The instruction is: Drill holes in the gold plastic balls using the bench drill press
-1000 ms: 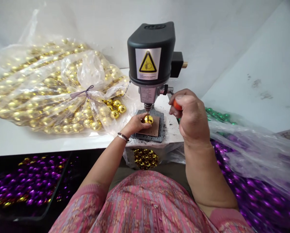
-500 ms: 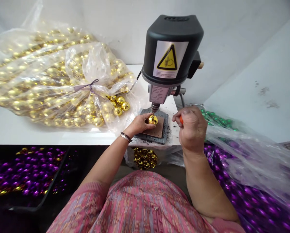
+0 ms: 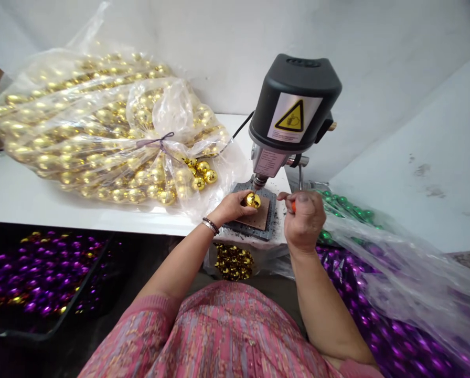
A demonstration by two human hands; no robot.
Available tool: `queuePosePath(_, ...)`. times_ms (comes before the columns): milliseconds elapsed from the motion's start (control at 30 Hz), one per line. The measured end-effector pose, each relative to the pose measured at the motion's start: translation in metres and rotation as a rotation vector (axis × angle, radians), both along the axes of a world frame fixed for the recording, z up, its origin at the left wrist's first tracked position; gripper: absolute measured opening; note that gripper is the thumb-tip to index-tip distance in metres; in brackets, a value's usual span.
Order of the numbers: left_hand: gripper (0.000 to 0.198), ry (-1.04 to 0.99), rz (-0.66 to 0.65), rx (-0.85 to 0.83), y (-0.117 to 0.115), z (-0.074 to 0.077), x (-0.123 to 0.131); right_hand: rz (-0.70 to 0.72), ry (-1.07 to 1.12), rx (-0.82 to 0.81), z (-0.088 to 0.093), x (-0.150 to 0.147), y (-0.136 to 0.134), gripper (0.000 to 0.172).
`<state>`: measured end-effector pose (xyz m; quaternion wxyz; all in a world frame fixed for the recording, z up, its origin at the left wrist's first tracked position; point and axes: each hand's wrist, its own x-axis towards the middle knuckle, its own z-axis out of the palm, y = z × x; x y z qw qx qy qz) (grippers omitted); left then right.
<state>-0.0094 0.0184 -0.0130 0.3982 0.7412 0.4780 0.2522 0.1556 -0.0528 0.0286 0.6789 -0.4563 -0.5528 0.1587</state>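
My left hand (image 3: 235,206) pinches a shiny gold ball (image 3: 253,200) between thumb and fingers, over a brown board (image 3: 258,219) on the drill press base. Just above the ball is the chuck (image 3: 259,181) of the drill press (image 3: 296,100), its bit pointing down at the ball's top. Whether the bit touches the ball I cannot tell. To the right of the base, my right hand (image 3: 305,220) is closed round a handle with an orange knob (image 3: 294,206), mostly hidden by the fingers.
A tied clear bag of gold balls (image 3: 101,142) lies on the white table (image 3: 140,218), with several loose gold balls (image 3: 204,170) beside it. Gold balls (image 3: 234,261) hang below the table edge. Purple balls (image 3: 42,273) fill a dark bin; green balls (image 3: 347,207) lie right.
The camera view has tilted and shifted, so the drill press appears lower and farther right. My right hand appears slightly nearer the base. Both hands keep their holds.
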Motion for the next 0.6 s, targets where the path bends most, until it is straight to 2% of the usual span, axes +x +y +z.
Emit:
queuePosePath(67, 0.058, -0.006, -0.004, 0.004, 0.0, -0.002, 0.0, 0.012, 0.072, 0.016, 0.002, -0.003, 0.0, 0.03)
queuePosePath(133, 0.058, -0.006, 0.001, -0.002, 0.001, -0.002, 0.0, 0.026, 0.131, 0.032, 0.013, -0.005, 0.0, 0.031)
queuePosePath(267, 0.056, 0.006, -0.003, 0.01, -0.003, 0.004, -0.001, 0.104, 0.345, -0.041, 0.059, -0.008, 0.001, 0.036)
queuePosePath(367, 0.054, 0.006, -0.002, 0.039, -0.015, 0.012, -0.011, 0.092, 0.419, -0.094, 0.087, -0.008, 0.002, 0.037)
queuePosePath(467, 0.058, 0.022, -0.121, -0.028, -0.032, 0.022, -0.028, 0.092, 0.447, -0.088, 0.093, -0.008, 0.003, 0.036)
queuePosePath(533, 0.066, 0.016, -0.246, -0.136, -0.04, 0.027, -0.039, 0.097, 0.461, -0.073, 0.09, -0.007, 0.002, 0.034)
queuePosePath(600, 0.072, -0.012, -0.304, -0.206, -0.042, 0.03, -0.048, 0.101, 0.454, -0.055, 0.087, -0.007, 0.002, 0.033)
